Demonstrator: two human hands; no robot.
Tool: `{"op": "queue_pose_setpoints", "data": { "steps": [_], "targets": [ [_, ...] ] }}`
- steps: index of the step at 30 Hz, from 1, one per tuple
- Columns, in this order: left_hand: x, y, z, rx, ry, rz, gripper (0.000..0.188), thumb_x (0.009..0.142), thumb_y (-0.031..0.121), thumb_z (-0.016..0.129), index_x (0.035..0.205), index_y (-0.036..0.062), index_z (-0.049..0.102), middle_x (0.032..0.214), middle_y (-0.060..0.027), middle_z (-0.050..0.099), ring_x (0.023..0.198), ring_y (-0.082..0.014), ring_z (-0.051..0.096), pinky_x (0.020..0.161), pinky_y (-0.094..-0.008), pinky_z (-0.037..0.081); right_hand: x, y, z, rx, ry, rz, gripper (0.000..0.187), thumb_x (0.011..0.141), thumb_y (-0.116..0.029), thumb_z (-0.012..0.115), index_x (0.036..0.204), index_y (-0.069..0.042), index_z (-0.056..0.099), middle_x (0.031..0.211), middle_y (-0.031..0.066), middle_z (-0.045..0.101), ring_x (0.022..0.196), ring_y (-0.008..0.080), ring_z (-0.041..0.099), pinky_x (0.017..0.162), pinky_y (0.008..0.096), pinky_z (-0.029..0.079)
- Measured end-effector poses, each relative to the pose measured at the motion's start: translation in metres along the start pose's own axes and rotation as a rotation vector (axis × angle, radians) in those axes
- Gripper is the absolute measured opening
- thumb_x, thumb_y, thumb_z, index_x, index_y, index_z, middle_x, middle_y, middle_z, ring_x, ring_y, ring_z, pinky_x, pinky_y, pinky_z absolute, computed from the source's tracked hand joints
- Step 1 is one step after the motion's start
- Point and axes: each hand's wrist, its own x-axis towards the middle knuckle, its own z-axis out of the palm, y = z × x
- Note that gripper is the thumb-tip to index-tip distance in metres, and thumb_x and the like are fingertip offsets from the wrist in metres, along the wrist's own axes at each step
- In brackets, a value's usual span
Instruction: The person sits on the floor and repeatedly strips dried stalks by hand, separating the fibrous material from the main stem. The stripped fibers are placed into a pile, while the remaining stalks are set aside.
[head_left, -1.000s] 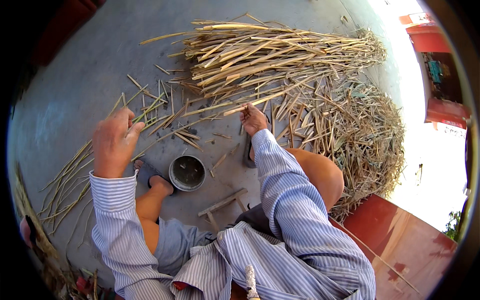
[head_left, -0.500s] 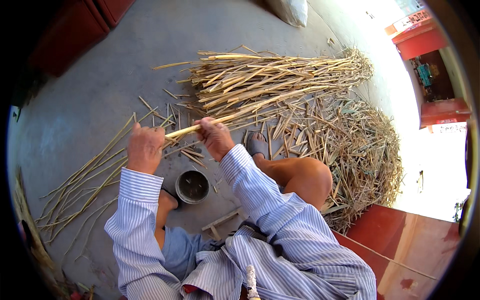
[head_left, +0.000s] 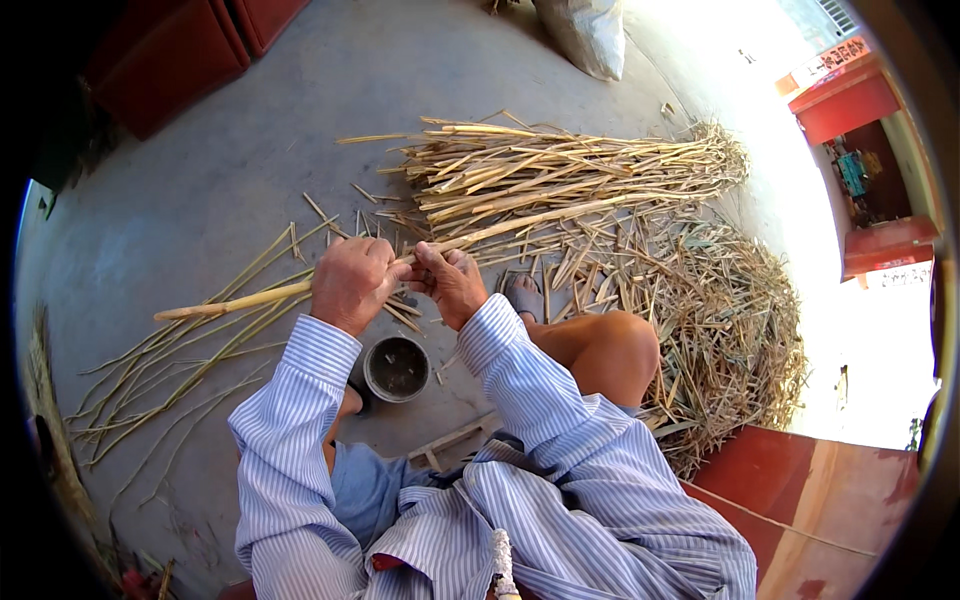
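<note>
A long pale-yellow reed stalk (head_left: 240, 302) runs through both my hands, its thicker end out to the left and its length reaching right across the edge of the bundle. My left hand (head_left: 350, 285) is closed around it. Close beside, my right hand (head_left: 450, 285) pinches the same stalk between thumb and fingers. Just beyond my hands lies a thick bundle of dry reed stalks (head_left: 560, 170). Thin peeled stalks (head_left: 190, 365) are spread on the floor at left. Below my hands stands a dark round bowl (head_left: 396, 369) with something dark in it.
A heap of dry leaf husks (head_left: 720, 330) lies at right, by my sandalled foot (head_left: 524, 294). A small wooden stool (head_left: 455, 440) stands near my lap. Farther off are a whitish sack (head_left: 590, 40) and dark red furniture (head_left: 165, 65). A red panel (head_left: 760, 470) lies at lower right.
My left hand has moved right along the stalk, closer to my right hand. The stalk's thick end now sticks out on the left. The view has shifted slightly.
</note>
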Motion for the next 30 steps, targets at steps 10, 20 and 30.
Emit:
{"op": "queue_pose_setpoints", "data": {
  "steps": [10,20,30],
  "targets": [
    [0.007,-0.03,-0.044,-0.708,-0.328,-0.501,0.034,0.086,0.03,0.075,0.071,0.0014,0.063,0.06,-0.0021,0.058,0.056,-0.0067,0.051,0.048,-0.0253,0.04,-0.016,-0.041,-0.037,0.238,-0.107,-0.413,0.016,0.093,-0.016,0.065,0.103,-0.004,0.062,0.103,0.0112,0.069,0.096,0.02,0.067,0.083,0.0332,0.056],
    [0.002,-0.017,-0.057,-0.647,-0.228,-0.316,0.027,0.088,0.026,0.07,0.081,0.0008,0.065,0.065,0.0002,0.061,0.059,-0.0054,0.052,0.052,-0.0246,0.04,-0.023,-0.115,-0.12,0.211,0.021,-0.406,0.017,0.096,-0.015,0.06,0.109,-0.006,0.061,0.106,0.0097,0.069,0.096,0.0215,0.068,0.077,0.0312,0.059],
    [0.012,-0.008,-0.059,0.002,0.292,0.046,0.018,0.079,0.024,0.073,0.082,0.0071,0.066,0.073,-0.0069,0.064,0.068,-0.0265,0.06,0.063,-0.041,0.045,-0.015,-0.164,-0.109,0.084,0.152,-0.245,0.023,0.098,-0.025,0.059,0.101,-0.003,0.061,0.094,0.0082,0.068,0.084,0.0149,0.067,0.066,0.0241,0.057]
  ]
}}
